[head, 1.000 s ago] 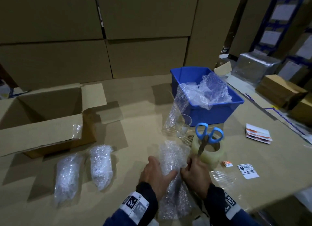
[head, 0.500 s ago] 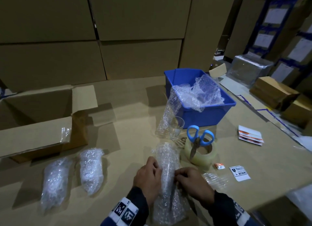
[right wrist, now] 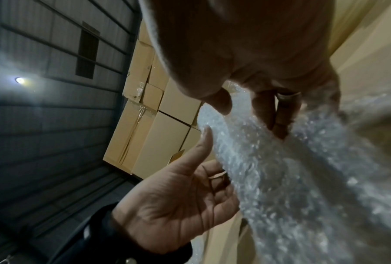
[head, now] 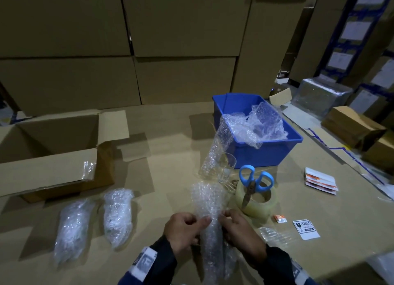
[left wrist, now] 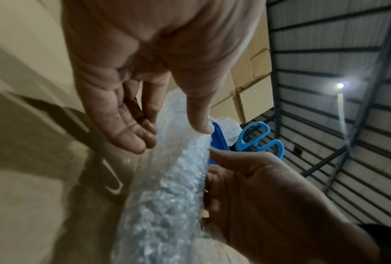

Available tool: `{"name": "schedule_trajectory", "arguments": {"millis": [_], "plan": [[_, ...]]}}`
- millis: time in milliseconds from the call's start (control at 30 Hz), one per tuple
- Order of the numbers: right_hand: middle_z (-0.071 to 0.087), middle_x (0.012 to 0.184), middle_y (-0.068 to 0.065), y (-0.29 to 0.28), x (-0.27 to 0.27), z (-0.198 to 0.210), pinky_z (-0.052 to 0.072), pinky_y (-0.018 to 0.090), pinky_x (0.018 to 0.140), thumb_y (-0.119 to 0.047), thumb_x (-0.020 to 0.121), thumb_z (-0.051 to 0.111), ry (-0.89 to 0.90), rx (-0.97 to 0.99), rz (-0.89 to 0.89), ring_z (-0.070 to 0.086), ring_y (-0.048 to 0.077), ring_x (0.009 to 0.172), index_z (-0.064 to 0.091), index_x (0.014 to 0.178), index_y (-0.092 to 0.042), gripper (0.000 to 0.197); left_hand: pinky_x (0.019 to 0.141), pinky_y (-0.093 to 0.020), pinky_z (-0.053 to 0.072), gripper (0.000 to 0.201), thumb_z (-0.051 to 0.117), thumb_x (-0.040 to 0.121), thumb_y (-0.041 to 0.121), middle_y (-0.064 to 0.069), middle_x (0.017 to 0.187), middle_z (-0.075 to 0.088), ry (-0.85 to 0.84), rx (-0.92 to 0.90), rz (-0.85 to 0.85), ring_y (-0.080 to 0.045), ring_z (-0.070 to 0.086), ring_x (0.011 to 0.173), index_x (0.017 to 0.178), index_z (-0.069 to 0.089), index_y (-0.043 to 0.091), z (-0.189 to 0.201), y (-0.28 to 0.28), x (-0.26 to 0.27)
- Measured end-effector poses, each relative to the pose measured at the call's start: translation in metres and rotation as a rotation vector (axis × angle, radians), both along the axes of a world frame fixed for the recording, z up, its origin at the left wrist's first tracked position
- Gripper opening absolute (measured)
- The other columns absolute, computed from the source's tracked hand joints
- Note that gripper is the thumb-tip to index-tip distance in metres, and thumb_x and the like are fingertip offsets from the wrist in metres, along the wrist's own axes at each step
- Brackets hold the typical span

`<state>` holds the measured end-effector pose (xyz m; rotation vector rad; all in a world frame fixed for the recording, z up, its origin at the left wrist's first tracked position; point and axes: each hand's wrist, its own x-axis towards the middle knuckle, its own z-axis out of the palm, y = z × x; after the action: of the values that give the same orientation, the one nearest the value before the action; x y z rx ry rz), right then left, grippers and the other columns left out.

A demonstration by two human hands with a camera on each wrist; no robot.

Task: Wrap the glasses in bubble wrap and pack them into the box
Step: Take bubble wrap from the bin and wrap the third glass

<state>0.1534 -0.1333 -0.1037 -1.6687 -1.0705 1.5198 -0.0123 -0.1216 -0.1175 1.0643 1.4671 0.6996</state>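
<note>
A glass rolled in bubble wrap [head: 210, 201] stands on the cardboard table at the bottom centre. My left hand [head: 198, 223] holds its left side, thumb on the front and fingers behind [left wrist: 133, 139]. My right hand [head: 226, 215] pinches the wrap on the right side with thumb and fingers [right wrist: 278, 125]. Two wrapped glasses [head: 72, 229] [head: 117, 214] lie to the left. A bare glass [head: 226, 167] stands just behind the bundle, under a hanging strip of wrap. The open cardboard box [head: 53, 167] sits at the far left.
A blue bin [head: 266, 154] with loose bubble wrap stands behind the bare glass. Blue scissors [head: 255, 178] rest in a tape roll [head: 258, 203] right of my hands. A fragile label [head: 306, 229] and a sticker stack [head: 319, 180] lie further right. Stacked cartons wall the back.
Both hands stay on the bundle. The right hand's fingers reached across its front half a second ago and have drawn back to the right edge; the left thumb now lies on the front.
</note>
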Motion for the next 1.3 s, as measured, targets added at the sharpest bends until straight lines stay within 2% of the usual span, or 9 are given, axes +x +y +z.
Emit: {"name": "schedule_trajectory", "arguments": {"millis": [167, 300, 600, 700, 833, 967, 1067, 1200, 1300], "plan": [[0.073, 0.101, 0.013, 0.004, -0.014, 0.015, 0.054, 0.036, 0.078, -0.026, 0.097, 0.054, 0.233, -0.015, 0.027, 0.071, 0.024, 0.089, 0.053, 0.115, -0.005, 0.027, 0.061, -0.033, 0.050, 0.079, 0.066, 0.052, 0.086, -0.007, 0.065, 0.069, -0.020, 0.072, -0.003, -0.021, 0.062, 0.059, 0.073, 0.069, 0.010, 0.010, -0.001, -0.008], [0.073, 0.094, 0.011, 0.002, -0.024, 0.026, 0.056, 0.031, 0.071, -0.010, 0.095, 0.053, 0.257, 0.080, 0.027, 0.071, 0.022, 0.085, 0.054, 0.108, 0.000, 0.017, 0.082, -0.057, 0.055, 0.084, 0.070, 0.058, 0.083, -0.018, 0.090, 0.073, -0.065, 0.095, -0.001, -0.036, 0.070, 0.083, 0.091, 0.070, 0.006, 0.006, -0.003, -0.018], [0.069, 0.085, -0.003, 0.007, -0.053, 0.026, 0.048, 0.017, 0.069, -0.014, 0.082, 0.074, -0.116, 0.488, 0.047, 0.062, 0.003, 0.075, 0.074, 0.080, -0.022, 0.009, 0.088, -0.040, 0.056, 0.052, 0.086, 0.068, 0.035, -0.004, 0.101, 0.076, -0.251, 0.248, 0.142, -0.022, 0.072, 0.098, 0.111, 0.070, 0.011, 0.041, -0.013, -0.042], [0.063, 0.100, -0.009, 0.009, -0.056, 0.027, 0.048, 0.019, 0.083, -0.024, 0.090, 0.066, -0.197, 0.522, 0.116, 0.060, 0.004, 0.092, 0.070, 0.097, -0.031, 0.011, 0.086, -0.042, 0.056, 0.026, 0.071, 0.085, 0.010, -0.012, 0.100, 0.075, -0.387, 0.198, 0.217, -0.028, 0.072, 0.095, 0.110, 0.068, 0.005, 0.052, -0.016, -0.053], [0.066, 0.104, -0.009, -0.002, -0.063, 0.032, 0.046, 0.017, 0.087, -0.051, 0.092, 0.051, -0.123, 0.271, 0.391, 0.061, 0.000, 0.096, 0.051, 0.122, -0.033, 0.035, 0.067, -0.031, 0.058, 0.035, 0.070, 0.085, 0.010, -0.015, 0.105, 0.074, -0.544, 0.126, 0.284, -0.028, 0.072, 0.094, 0.119, 0.062, 0.003, 0.058, -0.015, -0.068], [0.068, 0.090, 0.014, -0.011, -0.074, 0.033, 0.053, 0.039, 0.074, -0.021, 0.088, 0.068, 0.232, 0.161, 0.349, 0.065, 0.026, 0.077, 0.051, 0.120, -0.023, 0.036, 0.081, -0.041, 0.058, 0.062, 0.083, 0.069, 0.028, -0.015, 0.108, 0.073, -0.574, 0.103, 0.323, -0.031, 0.071, 0.099, 0.122, 0.060, 0.004, 0.057, -0.013, -0.080], [0.061, 0.079, 0.014, -0.012, -0.079, 0.035, 0.050, 0.037, 0.061, 0.004, 0.086, 0.062, 0.306, 0.226, 0.291, 0.056, 0.023, 0.065, 0.052, 0.111, -0.014, 0.032, 0.096, -0.050, 0.052, 0.068, 0.087, 0.065, 0.028, -0.017, 0.110, 0.072, -0.594, 0.125, 0.357, -0.034, 0.068, 0.106, 0.122, 0.060, 0.002, 0.056, -0.013, -0.086], [0.062, 0.080, 0.009, -0.015, -0.085, 0.032, 0.051, 0.034, 0.064, -0.001, 0.081, 0.068, 0.262, 0.361, 0.339, 0.059, 0.020, 0.073, 0.067, 0.095, -0.013, 0.019, 0.098, -0.047, 0.050, 0.057, 0.082, 0.066, 0.024, -0.015, 0.106, 0.073, -0.634, 0.134, 0.362, -0.029, 0.068, 0.104, 0.115, 0.064, 0.000, 0.059, -0.014, -0.089], [0.067, 0.099, -0.002, -0.018, -0.082, 0.028, 0.050, 0.027, 0.065, 0.002, 0.071, 0.063, 0.138, 0.442, 0.476, 0.063, 0.011, 0.089, 0.066, 0.110, -0.019, 0.045, 0.104, -0.051, 0.045, 0.059, 0.078, 0.071, 0.028, -0.014, 0.112, 0.072, -0.653, 0.113, 0.394, -0.030, 0.066, 0.110, 0.121, 0.061, 0.001, 0.057, -0.015, -0.091]]}}
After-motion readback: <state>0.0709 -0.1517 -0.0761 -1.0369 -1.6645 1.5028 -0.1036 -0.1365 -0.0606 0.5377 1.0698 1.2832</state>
